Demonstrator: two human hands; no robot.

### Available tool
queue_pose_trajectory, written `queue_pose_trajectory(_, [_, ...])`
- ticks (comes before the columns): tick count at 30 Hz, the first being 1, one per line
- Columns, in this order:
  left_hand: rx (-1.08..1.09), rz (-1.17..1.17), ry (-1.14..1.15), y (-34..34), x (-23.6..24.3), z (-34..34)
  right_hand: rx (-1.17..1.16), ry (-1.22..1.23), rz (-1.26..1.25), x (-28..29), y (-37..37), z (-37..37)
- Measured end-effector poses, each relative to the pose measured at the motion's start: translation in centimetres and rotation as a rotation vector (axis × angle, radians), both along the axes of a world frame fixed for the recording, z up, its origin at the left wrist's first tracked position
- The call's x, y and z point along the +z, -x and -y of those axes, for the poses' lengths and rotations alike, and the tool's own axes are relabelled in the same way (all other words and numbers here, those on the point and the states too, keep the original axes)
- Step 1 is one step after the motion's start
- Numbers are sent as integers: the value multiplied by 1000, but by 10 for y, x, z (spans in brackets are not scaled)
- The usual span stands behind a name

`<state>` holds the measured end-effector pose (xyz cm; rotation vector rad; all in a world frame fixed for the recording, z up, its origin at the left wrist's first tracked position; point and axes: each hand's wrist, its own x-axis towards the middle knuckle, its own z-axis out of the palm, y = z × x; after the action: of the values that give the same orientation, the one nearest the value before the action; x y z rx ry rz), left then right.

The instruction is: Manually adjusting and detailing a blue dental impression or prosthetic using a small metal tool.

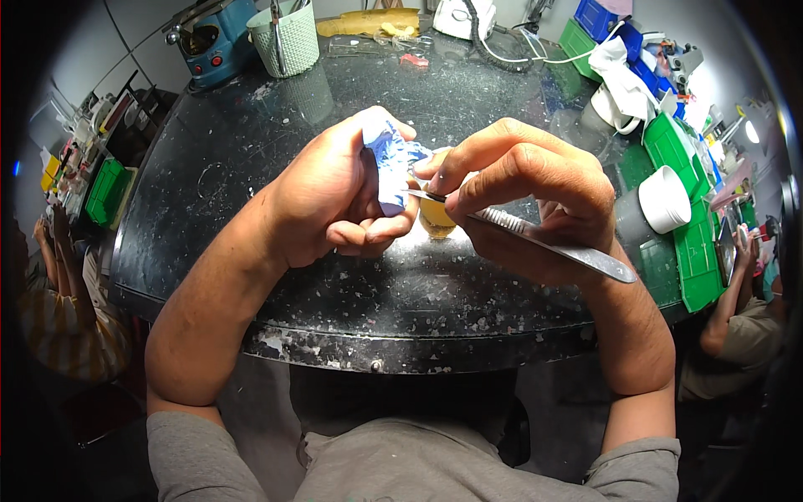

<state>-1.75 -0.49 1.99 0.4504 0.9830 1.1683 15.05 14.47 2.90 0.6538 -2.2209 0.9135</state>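
Observation:
My left hand (322, 188) is closed around a pale blue, rough-topped piece that looks like a plaster dental cast (390, 171), holding it up over the table. In my right hand (544, 180) is a silver scalpel (577, 253) with a ridged grip, pinched near its blade. Its tip meets or nearly meets the right side of the cast; bright light there hides the exact contact. Below and between the hands, a yellow object (437, 219) shows partly on the table.
The black, scuffed table (351, 289) curves around me. At the back are a blue machine (219, 46), a pale green basket (284, 42) of tools and a white device (462, 18). To the right lie a white cup (665, 199) and green trays (698, 243). Other people sit at both sides.

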Motion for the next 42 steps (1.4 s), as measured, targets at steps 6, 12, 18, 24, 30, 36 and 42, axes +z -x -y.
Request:
queue_pose_trajectory(6, [-122,-38,-105,-1,1,3,35,118,68,-3,-1,1])
queue_pose_trajectory(12, [-128,-26,-94,0,2,4,65,234,147,-8,-3,1])
queue_pose_trajectory(18, [-106,35,-88,1,-4,2,87,167,134,-3,-3,-1])
queue_pose_trajectory(24, [-154,9,-117,0,-1,3,81,115,111,-6,-1,-4])
queue_pose_trajectory(30, [-64,53,-64,-2,7,2,94,202,125,-3,-3,-4])
queue_pose_trajectory(36, [128,-75,-504,-6,4,-2,-262,536,24,-3,-3,-9])
queue_pose_trajectory(42, [340,-92,-636,-24,7,6,-254,512,-172,-3,0,-2])
